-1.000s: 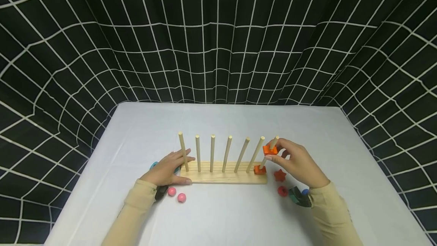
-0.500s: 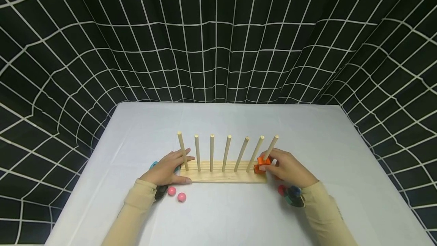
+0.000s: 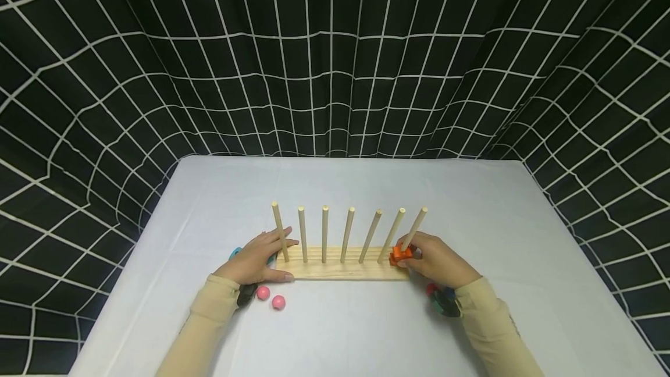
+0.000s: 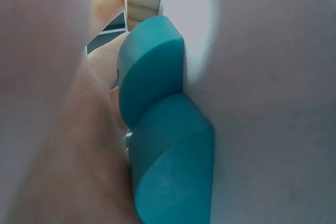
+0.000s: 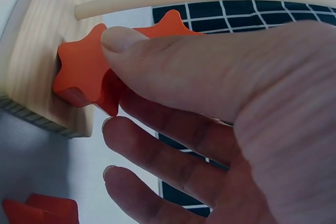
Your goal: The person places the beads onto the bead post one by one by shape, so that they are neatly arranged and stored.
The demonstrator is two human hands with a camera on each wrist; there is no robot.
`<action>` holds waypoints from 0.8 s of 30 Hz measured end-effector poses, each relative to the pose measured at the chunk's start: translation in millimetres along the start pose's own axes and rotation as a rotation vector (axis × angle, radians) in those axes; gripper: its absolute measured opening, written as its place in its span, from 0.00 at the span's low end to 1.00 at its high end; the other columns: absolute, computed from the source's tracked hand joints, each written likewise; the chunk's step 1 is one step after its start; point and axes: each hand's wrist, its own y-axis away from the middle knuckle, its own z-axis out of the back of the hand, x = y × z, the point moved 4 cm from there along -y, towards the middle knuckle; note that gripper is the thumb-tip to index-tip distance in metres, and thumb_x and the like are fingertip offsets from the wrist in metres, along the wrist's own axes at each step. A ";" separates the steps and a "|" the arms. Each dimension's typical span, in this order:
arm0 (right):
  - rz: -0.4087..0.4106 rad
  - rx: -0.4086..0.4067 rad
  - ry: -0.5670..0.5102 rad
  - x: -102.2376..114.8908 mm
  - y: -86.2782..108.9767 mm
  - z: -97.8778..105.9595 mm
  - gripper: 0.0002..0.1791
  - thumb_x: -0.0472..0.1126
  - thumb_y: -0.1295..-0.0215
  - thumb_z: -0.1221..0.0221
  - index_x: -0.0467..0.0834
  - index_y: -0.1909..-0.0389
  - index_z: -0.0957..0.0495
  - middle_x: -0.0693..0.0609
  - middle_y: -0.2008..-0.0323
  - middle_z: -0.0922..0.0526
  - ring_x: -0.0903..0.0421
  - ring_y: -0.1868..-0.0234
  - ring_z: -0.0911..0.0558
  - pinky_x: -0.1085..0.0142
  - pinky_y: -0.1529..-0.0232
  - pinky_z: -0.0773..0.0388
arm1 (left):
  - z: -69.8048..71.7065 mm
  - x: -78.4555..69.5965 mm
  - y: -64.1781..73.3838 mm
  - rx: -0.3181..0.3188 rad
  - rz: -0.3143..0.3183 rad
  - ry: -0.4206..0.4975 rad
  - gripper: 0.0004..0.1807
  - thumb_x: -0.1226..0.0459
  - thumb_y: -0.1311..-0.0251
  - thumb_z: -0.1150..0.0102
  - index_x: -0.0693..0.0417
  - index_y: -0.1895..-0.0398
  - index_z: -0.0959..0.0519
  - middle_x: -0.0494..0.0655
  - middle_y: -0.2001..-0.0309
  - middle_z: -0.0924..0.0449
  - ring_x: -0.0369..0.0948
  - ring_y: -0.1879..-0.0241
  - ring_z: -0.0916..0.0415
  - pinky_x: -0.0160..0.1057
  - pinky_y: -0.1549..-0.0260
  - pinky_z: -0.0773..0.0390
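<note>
A wooden base (image 3: 340, 270) bears a row of several upright pegs. On the rightmost peg (image 3: 416, 226), my right hand (image 3: 439, 260) pinches an orange star-shaped bead (image 3: 402, 252) between thumb and fingers. A second orange star bead (image 5: 81, 66) sits around the same peg at the base, right below the held one. My left hand (image 3: 256, 258) rests at the base's left end with its fingers spread about the leftmost peg (image 3: 280, 231). Two teal half-round blocks (image 4: 173, 177) stand beside the left palm in the left wrist view.
Two pink beads (image 3: 279, 302) lie on the white table (image 3: 335, 330) near the left wrist. A red bead (image 3: 431, 288) shows partly beside the right wrist. In the right wrist view, a red star bead (image 5: 44, 211) lies near the base. A black gridded curtain (image 3: 335, 63) surrounds the table.
My right hand has brought the orange star bead down the rightmost peg, from near its top to just above the lower bead. The left hand has stayed in place.
</note>
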 end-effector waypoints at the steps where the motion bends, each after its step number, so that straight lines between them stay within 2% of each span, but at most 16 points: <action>1: -0.001 0.001 0.003 -0.3 0.0 -0.3 0.14 0.38 0.46 0.31 0.47 0.58 0.20 0.59 0.60 0.17 0.58 0.57 0.20 0.58 0.57 0.21 | 0.2 -0.1 0.3 -0.006 -0.005 0.000 0.41 0.44 0.53 0.31 0.49 0.35 0.30 0.53 0.28 0.43 0.54 0.28 0.48 0.56 0.30 0.50; 5: -0.006 0.004 -0.003 -0.9 -0.1 -1.2 0.14 0.38 0.46 0.31 0.47 0.58 0.20 0.58 0.60 0.17 0.56 0.55 0.20 0.56 0.55 0.21 | 1.1 -0.9 1.1 -0.027 -0.025 -0.002 0.41 0.45 0.53 0.31 0.50 0.36 0.30 0.55 0.28 0.42 0.56 0.29 0.46 0.58 0.31 0.49; 11: -0.018 0.010 -0.009 -2.2 -0.1 -2.6 0.14 0.38 0.46 0.31 0.48 0.58 0.20 0.58 0.59 0.17 0.55 0.53 0.20 0.55 0.53 0.22 | 1.3 -1.5 0.4 0.001 0.001 -0.003 0.41 0.44 0.52 0.31 0.48 0.35 0.30 0.53 0.27 0.43 0.54 0.28 0.48 0.56 0.30 0.50; 15: -0.042 0.041 -0.010 -4.8 0.9 -1.2 0.16 0.39 0.46 0.31 0.48 0.56 0.21 0.57 0.58 0.18 0.55 0.54 0.20 0.56 0.53 0.21 | 1.1 -1.9 0.2 0.006 -0.001 -0.006 0.41 0.44 0.52 0.31 0.48 0.34 0.30 0.53 0.27 0.43 0.54 0.28 0.48 0.56 0.30 0.50; 19: -0.087 0.062 0.015 -10.8 5.3 10.0 0.18 0.39 0.46 0.31 0.48 0.55 0.23 0.55 0.58 0.20 0.56 0.58 0.21 0.62 0.60 0.21 | 0.3 -0.8 0.2 0.003 -0.006 -0.009 0.41 0.44 0.52 0.31 0.47 0.35 0.30 0.53 0.27 0.43 0.53 0.28 0.48 0.56 0.30 0.50; 24: -0.165 0.044 0.026 -21.5 13.5 31.4 0.18 0.37 0.46 0.32 0.43 0.54 0.23 0.50 0.59 0.20 0.52 0.59 0.23 0.62 0.63 0.23 | 0.3 0.6 0.0 -0.001 -0.006 -0.024 0.41 0.44 0.52 0.31 0.47 0.35 0.30 0.52 0.27 0.43 0.53 0.28 0.48 0.56 0.30 0.49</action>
